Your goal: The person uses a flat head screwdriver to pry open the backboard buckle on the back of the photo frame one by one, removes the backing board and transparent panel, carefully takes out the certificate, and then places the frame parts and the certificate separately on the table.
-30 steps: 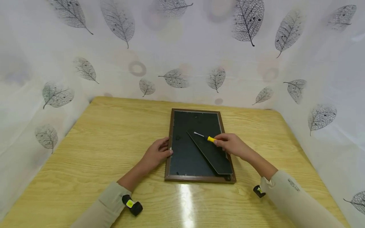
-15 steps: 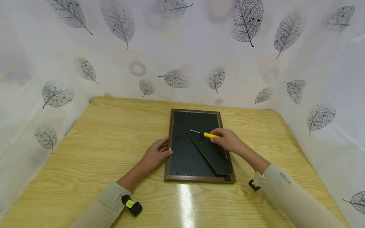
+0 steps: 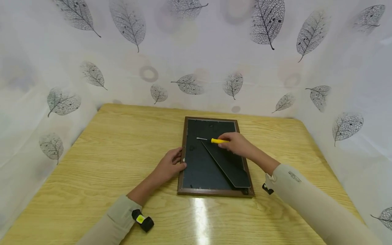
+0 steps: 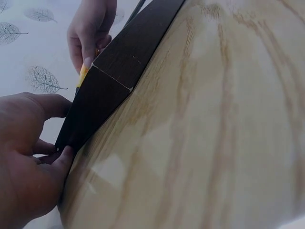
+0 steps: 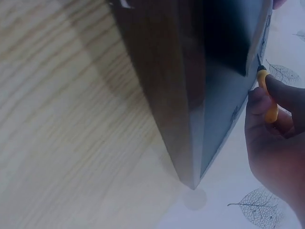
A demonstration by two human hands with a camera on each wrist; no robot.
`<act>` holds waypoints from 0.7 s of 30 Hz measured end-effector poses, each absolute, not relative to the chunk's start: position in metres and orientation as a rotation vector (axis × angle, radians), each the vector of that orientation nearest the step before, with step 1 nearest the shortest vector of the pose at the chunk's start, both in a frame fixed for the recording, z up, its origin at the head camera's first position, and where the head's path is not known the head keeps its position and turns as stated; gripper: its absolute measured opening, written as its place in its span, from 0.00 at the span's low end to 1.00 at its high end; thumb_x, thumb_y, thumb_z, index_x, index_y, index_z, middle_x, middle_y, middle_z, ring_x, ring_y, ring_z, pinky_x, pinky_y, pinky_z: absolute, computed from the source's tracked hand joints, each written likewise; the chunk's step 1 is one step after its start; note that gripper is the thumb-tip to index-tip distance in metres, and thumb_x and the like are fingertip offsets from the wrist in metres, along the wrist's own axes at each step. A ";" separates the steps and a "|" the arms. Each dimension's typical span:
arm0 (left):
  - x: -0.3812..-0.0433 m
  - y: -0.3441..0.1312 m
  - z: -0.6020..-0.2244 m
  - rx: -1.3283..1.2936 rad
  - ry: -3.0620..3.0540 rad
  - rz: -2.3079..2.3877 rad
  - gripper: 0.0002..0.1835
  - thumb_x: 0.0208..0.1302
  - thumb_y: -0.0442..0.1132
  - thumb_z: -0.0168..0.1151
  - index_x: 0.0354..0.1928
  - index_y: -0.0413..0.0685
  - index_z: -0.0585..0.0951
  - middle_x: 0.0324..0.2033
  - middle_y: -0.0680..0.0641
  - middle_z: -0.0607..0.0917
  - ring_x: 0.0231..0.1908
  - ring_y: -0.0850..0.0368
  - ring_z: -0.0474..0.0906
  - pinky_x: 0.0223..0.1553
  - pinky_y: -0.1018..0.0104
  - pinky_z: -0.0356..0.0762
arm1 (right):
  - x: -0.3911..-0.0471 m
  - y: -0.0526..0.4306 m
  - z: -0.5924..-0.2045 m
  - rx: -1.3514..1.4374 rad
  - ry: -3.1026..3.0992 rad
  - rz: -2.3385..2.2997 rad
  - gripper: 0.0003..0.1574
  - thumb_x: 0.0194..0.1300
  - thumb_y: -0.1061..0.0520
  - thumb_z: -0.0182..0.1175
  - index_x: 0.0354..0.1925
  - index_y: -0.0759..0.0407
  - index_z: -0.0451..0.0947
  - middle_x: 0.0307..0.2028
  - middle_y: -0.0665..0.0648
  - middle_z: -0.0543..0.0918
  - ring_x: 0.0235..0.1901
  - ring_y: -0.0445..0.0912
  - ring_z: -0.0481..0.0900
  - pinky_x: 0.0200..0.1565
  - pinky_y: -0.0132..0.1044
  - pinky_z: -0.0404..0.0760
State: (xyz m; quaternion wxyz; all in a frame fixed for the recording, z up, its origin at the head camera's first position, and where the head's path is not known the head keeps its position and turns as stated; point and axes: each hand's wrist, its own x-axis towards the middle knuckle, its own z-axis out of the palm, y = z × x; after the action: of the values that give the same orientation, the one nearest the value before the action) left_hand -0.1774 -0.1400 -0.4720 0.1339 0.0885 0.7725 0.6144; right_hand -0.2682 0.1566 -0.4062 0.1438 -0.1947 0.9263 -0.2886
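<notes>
Tabletop (image 3: 128,136): yellowish wood grain, lower half of head view, rounded far corners, bright glare streak (image 3: 201,217) at btm ctr. White backdrop (image 3: 196,51) across top & down both sides, w/ dk grey veined leaf prints (image 3: 62,102); a bold one (image 3: 268,22) up top, rt of ctr, another cut off at lower rt edge. Faint grey ring (image 3: 148,74) upper lt of ctr. L wrist view: grain fills rt side, leaves upper lt. R wrist view: grain at lt, leaf btm rt.
</notes>
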 end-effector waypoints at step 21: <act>-0.178 -0.139 -0.472 0.288 2.250 1.792 0.40 0.69 0.33 0.61 0.78 0.36 0.54 0.73 0.34 0.59 0.72 0.39 0.63 0.70 0.50 0.66 | -0.282 0.128 -0.407 -0.598 2.667 -0.762 0.20 0.72 0.53 0.62 0.57 0.59 0.82 0.42 0.58 0.85 0.28 0.46 0.79 0.31 0.35 0.81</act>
State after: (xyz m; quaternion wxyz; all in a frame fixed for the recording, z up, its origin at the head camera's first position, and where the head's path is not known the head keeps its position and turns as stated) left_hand -0.1776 -0.1392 -0.4723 0.1249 0.0989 0.7723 0.6150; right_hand -0.2820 0.1277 -0.4074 0.1515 -0.2083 0.9291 -0.2656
